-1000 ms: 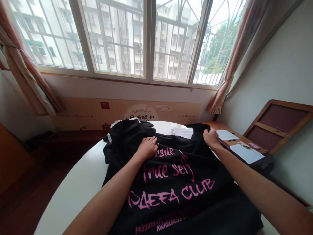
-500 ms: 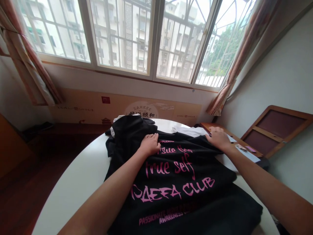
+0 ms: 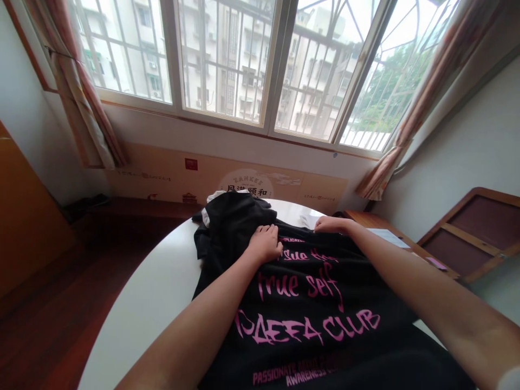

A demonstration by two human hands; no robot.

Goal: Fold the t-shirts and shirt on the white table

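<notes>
A black T-shirt (image 3: 300, 319) with pink lettering lies spread over a round white table (image 3: 134, 303). My left hand (image 3: 266, 242) rests flat on its upper left part, beside the bunched black cloth (image 3: 233, 216), fingers stretched out. At the shirt's far edge, by the collar, my right hand (image 3: 328, 223) has its fingers closed downward on the fabric; the fingertips are partly hidden. White cloth (image 3: 209, 216) peeks out from under the bunched black cloth.
Behind the table stand a printed tan panel (image 3: 162, 179) and a barred window (image 3: 223, 65) with tied curtains (image 3: 87, 108). To the right, a wooden surface holds papers (image 3: 388, 238), near a wooden-framed panel (image 3: 475, 227). A white item (image 3: 307, 220) lies beyond the shirt.
My right hand has moved left along the shirt's far edge, from the sleeve toward the collar. My left hand stays on the shirt. The view has shifted slightly left.
</notes>
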